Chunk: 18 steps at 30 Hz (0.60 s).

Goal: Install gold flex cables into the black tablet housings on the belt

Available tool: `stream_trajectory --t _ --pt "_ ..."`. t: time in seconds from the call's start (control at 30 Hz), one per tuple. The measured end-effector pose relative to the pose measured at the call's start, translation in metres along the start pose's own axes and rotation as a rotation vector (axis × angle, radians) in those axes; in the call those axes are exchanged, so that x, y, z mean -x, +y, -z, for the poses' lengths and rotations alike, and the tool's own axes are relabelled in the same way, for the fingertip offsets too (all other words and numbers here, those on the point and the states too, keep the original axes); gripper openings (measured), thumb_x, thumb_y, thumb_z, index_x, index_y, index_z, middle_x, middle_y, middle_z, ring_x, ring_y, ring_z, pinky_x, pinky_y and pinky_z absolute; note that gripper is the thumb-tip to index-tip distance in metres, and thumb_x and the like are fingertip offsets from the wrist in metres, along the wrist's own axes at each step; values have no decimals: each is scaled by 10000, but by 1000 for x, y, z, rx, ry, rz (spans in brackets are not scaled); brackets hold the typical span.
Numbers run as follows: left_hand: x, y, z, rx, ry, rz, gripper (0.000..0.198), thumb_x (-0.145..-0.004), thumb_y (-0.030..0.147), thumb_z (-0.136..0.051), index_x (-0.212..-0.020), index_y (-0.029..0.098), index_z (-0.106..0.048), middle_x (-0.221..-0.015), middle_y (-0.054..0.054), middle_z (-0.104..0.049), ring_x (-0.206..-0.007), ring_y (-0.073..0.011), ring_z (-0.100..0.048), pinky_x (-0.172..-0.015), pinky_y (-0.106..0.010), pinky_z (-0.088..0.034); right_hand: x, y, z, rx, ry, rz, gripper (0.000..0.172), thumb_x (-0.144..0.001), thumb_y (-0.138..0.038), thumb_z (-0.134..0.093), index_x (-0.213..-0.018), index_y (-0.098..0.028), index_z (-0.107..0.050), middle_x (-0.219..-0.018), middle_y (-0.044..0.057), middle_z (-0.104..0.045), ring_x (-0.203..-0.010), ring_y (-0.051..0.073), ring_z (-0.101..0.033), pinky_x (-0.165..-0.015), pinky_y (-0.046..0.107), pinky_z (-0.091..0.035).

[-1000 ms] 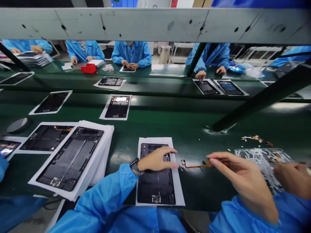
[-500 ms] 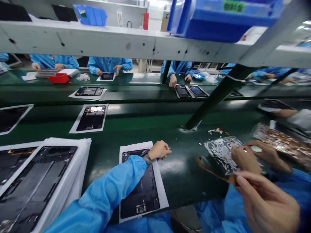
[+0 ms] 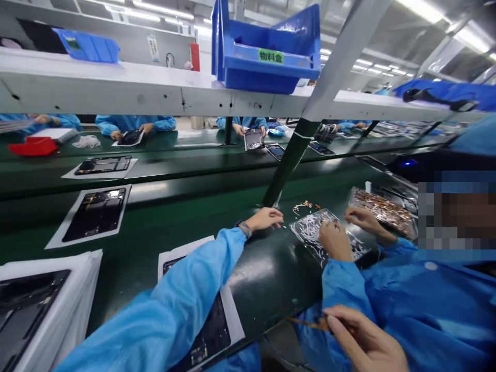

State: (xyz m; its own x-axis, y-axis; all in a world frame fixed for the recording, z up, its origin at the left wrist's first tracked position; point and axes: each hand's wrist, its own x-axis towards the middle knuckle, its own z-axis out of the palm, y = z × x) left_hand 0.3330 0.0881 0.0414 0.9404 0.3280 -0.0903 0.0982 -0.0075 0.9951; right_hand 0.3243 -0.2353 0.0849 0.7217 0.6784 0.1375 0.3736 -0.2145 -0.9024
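Your right hand [image 3: 364, 338] pinches a thin orange-brown ribbon cable [image 3: 308, 324] at the near edge of the glossy green bench [image 3: 259, 289]. Your left hand [image 3: 265, 219] is loosely curled beside the left corner of a clear plastic tray of white strips [image 3: 306, 246]; whether it grips anything cannot be told. Under your left sleeve, one black tablet housing [image 3: 215, 328] lies at the near edge; another tops the white-sheet stack [image 3: 79, 305] at the near left corner. Two more lie on white sheets towards the far left. Right, a co-worker's two hands work by two trays, the second holding copper-coloured pieces [image 3: 382, 206]. Fluorescent tubes light the room; on the pale shelf [image 3: 155, 95], the larger blue bin's [image 3: 267, 72] green label reads "物料盒".
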Motion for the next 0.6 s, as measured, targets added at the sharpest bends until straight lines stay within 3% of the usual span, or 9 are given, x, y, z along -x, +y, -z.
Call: stream_trajectory --t 0.1,0.2,0.3,0.37,0.43,0.53,0.6 --pt "58 1 19 24 -55 -26 468 -924 508 -575 -1081 69 -622 -1098 -196 -685 -868 -173 -676 -768 -308 -518 -17 -23 -27 -68 -190 20 182 -796 -448 -699 -855 -284 -750 -788 35 -731 -712 240 -697 -623 310 -586" --pt "128 7 21 104 -214 -92 661 -887 683 -494 -1184 104 -613 -1127 -186 -691 -964 -195 -665 -840 -315 -504 -37 -41 -58 -99 -357 66 204 -831 -420 -681 -866 -223 -722 -739 30 -709 -660 189 -671 -574 246 -528" --pt "193 12 17 103 -215 -78 710 -775 593 -719 -1304 157 -539 -1040 -117 -721 -859 -172 -671 -793 -284 -502 -59 -54 -90 -88 -477 124 233 -850 -427 -665 -867 -198 -703 -724 27 -691 -621 159 -636 -545 228 -484" --pt "230 12 16 -8 -45 -68 678 -738 415 -812 -1303 171 -528 -896 -41 -723 -793 -155 -665 -793 -273 -497 -72 -61 -113 -94 -538 154 241 -847 -429 -671 -894 -194 -695 -758 32 -696 -641 157 -635 -561 230 -480" --pt "261 6 15 -192 206 -80 563 -774 258 -772 -1279 178 -536 -816 4 -699 -789 -152 -660 -823 -273 -487 -85 -67 -140 -100 -608 178 245 -842 -430 -677 -909 -194 -685 -793 41 -708 -690 170 -654 -596 240 -487" --pt "300 -12 14 -471 565 -60 496 -821 137 -656 -1293 204 -518 -874 2 -690 -855 -172 -652 -849 -291 -480 -95 -76 -187 -75 -771 229 232 -853 -420 -658 -892 -192 -671 -787 42 -716 -714 182 -666 -623 257 -480" --pt "320 -27 13 -607 719 -54 455 -851 119 -596 -1290 213 -521 -932 -19 -680 -907 -189 -635 -864 -316 -480 -96 -81 -219 -55 -880 266 218 -859 -404 -639 -880 -189 -660 -761 37 -714 -702 183 -665 -630 269 -474"
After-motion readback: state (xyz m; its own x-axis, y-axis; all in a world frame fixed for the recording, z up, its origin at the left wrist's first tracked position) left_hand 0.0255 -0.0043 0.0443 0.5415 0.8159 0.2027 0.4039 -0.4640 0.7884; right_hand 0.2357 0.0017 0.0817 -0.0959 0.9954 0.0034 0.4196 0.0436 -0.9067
